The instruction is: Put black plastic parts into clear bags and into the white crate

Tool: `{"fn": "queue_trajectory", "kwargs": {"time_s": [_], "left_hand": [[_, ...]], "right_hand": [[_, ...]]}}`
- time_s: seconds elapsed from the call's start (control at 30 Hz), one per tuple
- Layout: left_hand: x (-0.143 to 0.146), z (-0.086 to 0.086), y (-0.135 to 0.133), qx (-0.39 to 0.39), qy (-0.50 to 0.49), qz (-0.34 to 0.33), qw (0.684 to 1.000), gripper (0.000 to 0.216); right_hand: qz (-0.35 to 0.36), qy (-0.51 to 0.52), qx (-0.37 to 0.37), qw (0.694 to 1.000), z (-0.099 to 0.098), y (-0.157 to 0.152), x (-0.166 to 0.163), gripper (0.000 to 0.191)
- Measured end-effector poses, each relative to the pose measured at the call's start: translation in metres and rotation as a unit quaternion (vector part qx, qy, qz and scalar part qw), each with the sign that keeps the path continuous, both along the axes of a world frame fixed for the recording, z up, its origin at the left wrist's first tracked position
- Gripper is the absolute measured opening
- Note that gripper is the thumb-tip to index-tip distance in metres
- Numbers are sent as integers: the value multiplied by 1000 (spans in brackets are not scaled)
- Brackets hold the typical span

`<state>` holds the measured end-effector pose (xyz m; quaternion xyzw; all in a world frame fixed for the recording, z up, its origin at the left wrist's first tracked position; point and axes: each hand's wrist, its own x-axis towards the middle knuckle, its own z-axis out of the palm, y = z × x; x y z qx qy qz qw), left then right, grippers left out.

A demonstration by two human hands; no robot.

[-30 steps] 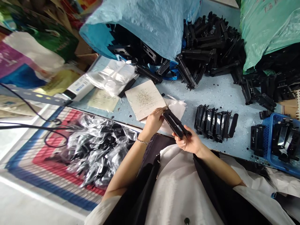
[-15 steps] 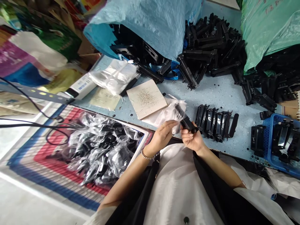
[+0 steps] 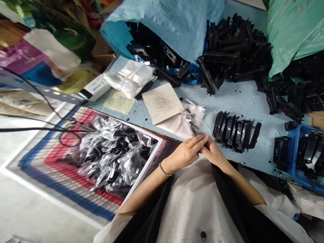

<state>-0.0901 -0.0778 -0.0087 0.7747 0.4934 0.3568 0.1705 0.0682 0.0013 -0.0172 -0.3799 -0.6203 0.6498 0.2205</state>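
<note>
While the two bare hands meet at the near edge of the speckled light-blue desk (image 3: 222,101), the slim black part in a clear plastic bag (image 3: 191,121) juts forward from beneath their fingers. It lies at a slant over a sheaf of whitish plastic bags (image 3: 169,127), partly covered by the hands. From here I see the left hand (image 3: 186,154), with a ring and a beaded bracelet (image 3: 164,169) at its wrist, laid across the fingers of the right hand (image 3: 215,156). Each grip is narrow, closed on the near end of the bagged part, though the fingers hide exactly how it is pinched.

Just beyond the left hand, a square pale board (image 3: 162,103) with a speckled centre rests partly on the whitish bags. To the right of the hands stands a short row of glossy black plastic parts (image 3: 235,131), side by side, and farther right a blue perforated plastic basket (image 3: 293,145) carries similar parts. A tangled heap of loose black pieces (image 3: 233,50) lies between a big blue plastic bag (image 3: 172,23) and a green plastic bag (image 3: 293,37). Below the desk, on the left, a white-rimmed crate with red and blue bands (image 3: 63,191) holds a pile of bagged black parts (image 3: 116,158).
</note>
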Motion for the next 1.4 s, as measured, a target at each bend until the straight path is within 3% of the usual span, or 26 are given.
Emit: {"fn": "queue_trajectory", "kwargs": {"time_s": [0.07,0.13,0.23,0.3,0.4,0.47,0.53,0.63,0.7,0.77,0.83,0.87,0.97,1.07,1.13,1.2,1.23,1.3,1.4], "left_hand": [[-12,20,-13,-25,-21,20,999,61],[-35,39,-34,-74,-44,55,995,56],[-86,51,-78,-167,-44,146,974,49],[-129,36,-105,-211,-15,238,948,43],[-192,-15,-126,-297,60,406,862,30],[-221,-49,-125,-344,93,460,813,17],[-234,-68,-116,-371,98,458,802,14],[-216,-64,-94,-388,80,420,816,19],[-178,-46,-70,-357,46,397,844,25],[-126,-29,-37,-269,-14,359,894,30],[-75,-21,2,-173,-53,278,943,32],[-53,-21,22,-136,-38,269,953,30],[-19,-32,65,-127,4,299,946,12],[-28,-45,82,-182,-27,330,926,11],[-45,-47,82,-212,-63,337,915,12],[-59,-46,81,-256,-134,327,900,15],[-64,-46,80,-279,-182,318,888,16],[-70,-45,79,-300,-265,309,863,11],[-73,-46,74,-246,-240,319,883,5]], "right_hand": [[114,19,-4,993,14,-5,4,56],[202,50,-54,977,22,-6,8,64],[236,44,-78,968,24,0,10,53],[208,21,-55,976,22,5,9,43],[172,-15,0,985,20,15,10,36],[174,-50,77,980,21,28,13,32],[181,-110,200,957,22,47,20,31],[192,-250,381,869,23,89,32,52],[214,-326,446,806,22,118,36,63],[257,-353,474,764,22,142,35,63],[297,-343,482,750,24,157,32,54],[305,-332,483,751,27,161,32,49],[258,-306,469,788,42,163,39,40],[160,-276,386,866,52,150,52,31],[110,-219,250,937,50,134,55,28],[81,-116,57,988,40,113,48,25],[72,-55,-44,995,33,100,42,27],[63,51,-220,972,17,75,25,32],[61,119,-403,906,-9,44,4,30]]}}
